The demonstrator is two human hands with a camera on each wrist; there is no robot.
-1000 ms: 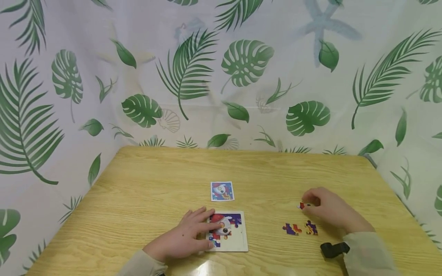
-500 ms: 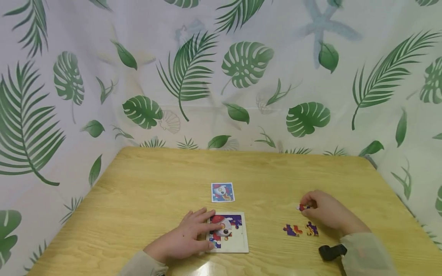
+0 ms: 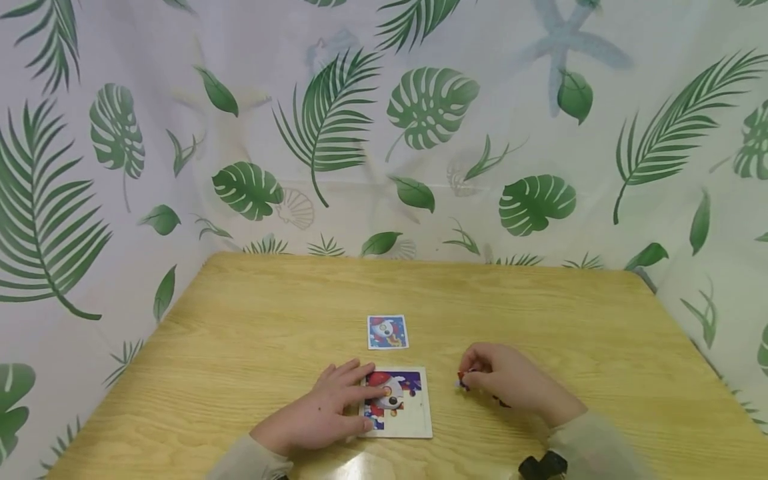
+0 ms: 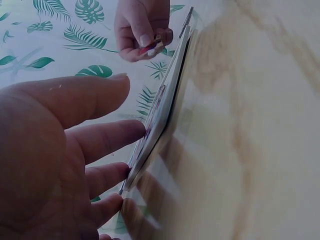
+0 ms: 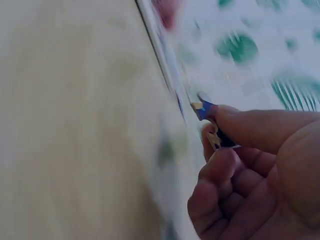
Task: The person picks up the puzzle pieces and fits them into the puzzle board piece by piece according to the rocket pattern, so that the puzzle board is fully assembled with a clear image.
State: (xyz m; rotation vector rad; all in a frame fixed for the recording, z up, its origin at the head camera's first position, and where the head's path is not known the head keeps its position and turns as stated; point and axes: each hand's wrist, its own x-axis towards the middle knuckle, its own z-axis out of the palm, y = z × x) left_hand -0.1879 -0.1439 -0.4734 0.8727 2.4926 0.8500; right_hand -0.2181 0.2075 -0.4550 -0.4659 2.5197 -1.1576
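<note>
A square jigsaw puzzle board (image 3: 411,423) lies on the table, partly filled with pieces; its lower right shows bare backing. My left hand (image 3: 318,415) rests spread on the board's left side, fingers straight. Just right of the board, my right hand (image 3: 510,381) pinches a small jigsaw piece (image 3: 462,381) between thumb and fingers, above the table. The right wrist view shows that jigsaw piece (image 5: 205,111) with a blue face, jutting past the thumb. A dark bit of a loose jigsaw piece (image 3: 501,402) peeks out below my right hand, which hides the rest.
Behind the board lies a small picture card (image 3: 387,332) with a similar picture. The wooden table (image 3: 288,313) reaches back to a leaf-patterned curtain (image 3: 354,147). A black strap (image 3: 543,465) sits by my right wrist.
My right hand has picked up the jigsaw piece and carried it left, close to the board, now covering the loose pieces. My left hand has stayed on the board.
</note>
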